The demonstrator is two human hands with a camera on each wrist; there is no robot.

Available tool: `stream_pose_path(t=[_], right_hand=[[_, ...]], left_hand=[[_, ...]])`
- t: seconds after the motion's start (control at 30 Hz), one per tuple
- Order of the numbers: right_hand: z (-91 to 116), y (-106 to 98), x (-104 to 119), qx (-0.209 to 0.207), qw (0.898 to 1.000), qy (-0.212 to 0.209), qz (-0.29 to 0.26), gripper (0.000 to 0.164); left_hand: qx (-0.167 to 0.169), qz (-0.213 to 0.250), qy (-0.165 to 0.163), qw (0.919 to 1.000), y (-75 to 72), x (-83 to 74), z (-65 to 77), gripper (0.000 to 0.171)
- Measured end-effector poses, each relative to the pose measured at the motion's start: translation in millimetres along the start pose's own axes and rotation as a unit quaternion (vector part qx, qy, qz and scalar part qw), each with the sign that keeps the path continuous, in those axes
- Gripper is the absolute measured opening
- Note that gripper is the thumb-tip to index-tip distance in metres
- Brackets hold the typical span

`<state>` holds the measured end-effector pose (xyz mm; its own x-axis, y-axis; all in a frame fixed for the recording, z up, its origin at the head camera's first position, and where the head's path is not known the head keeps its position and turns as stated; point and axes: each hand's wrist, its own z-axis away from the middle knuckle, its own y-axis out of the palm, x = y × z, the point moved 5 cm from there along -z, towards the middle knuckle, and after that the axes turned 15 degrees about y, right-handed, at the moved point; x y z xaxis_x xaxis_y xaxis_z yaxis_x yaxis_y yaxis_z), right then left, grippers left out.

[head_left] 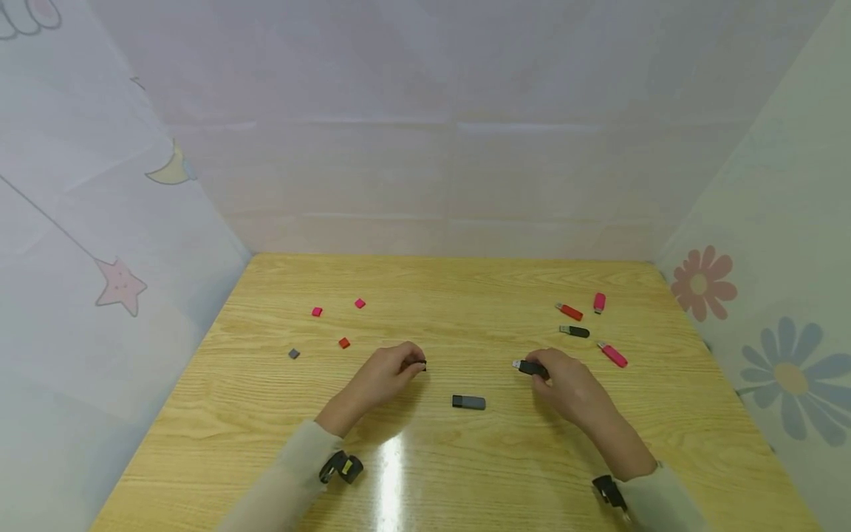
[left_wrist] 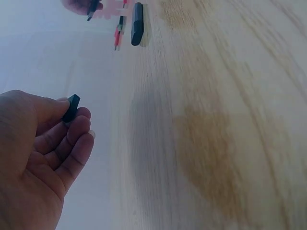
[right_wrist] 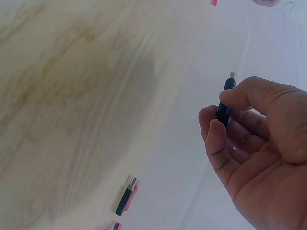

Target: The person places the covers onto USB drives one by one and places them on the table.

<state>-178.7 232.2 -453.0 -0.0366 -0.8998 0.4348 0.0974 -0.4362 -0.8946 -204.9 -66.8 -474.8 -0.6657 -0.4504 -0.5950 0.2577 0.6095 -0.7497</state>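
Between thumb and fingers my left hand (head_left: 384,375) pinches a small black USB stick cap (left_wrist: 71,108), held above the table. My right hand (head_left: 566,382) grips a black USB stick (head_left: 532,368) by its body, the bare metal plug pointing left toward the other hand. In the right wrist view the same stick stands out past the thumb, plug upward. A wide gap separates the cap from the stick. On the table between the hands, a bit nearer the front, lies a grey USB stick (head_left: 469,403) with its black cap on.
Uncapped sticks lie at the right: a red stick (head_left: 569,312), a black stick (head_left: 575,332) and two pink ones (head_left: 613,355). Loose caps lie at the left: a grey cap (head_left: 294,354), a red cap (head_left: 343,343) and two pink caps (head_left: 317,312). Papered walls enclose the wooden table (head_left: 219,414).
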Motion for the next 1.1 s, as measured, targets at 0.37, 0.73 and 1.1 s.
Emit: stream_pose_path(t=[0.37,0.73,1.1], right_hand=[[-0.6,4.0,12.6,0.008,1.000,-0.011,0.002,0.024],[-0.4,6.6,23.9,0.001,0.999,-0.036,0.004,0.022],[0.5,14.0,34.1,0.011,0.999,-0.043,-0.004,0.020]], left_hand=[[0.005,0.007,0.006,0.9999,6.5,-4.0,-4.9,0.009],[0.005,0.008,0.018,0.9998,9.9,-10.0,-11.4,0.008],[0.008,0.030,0.011,0.9995,14.5,-12.0,-13.4,0.009]])
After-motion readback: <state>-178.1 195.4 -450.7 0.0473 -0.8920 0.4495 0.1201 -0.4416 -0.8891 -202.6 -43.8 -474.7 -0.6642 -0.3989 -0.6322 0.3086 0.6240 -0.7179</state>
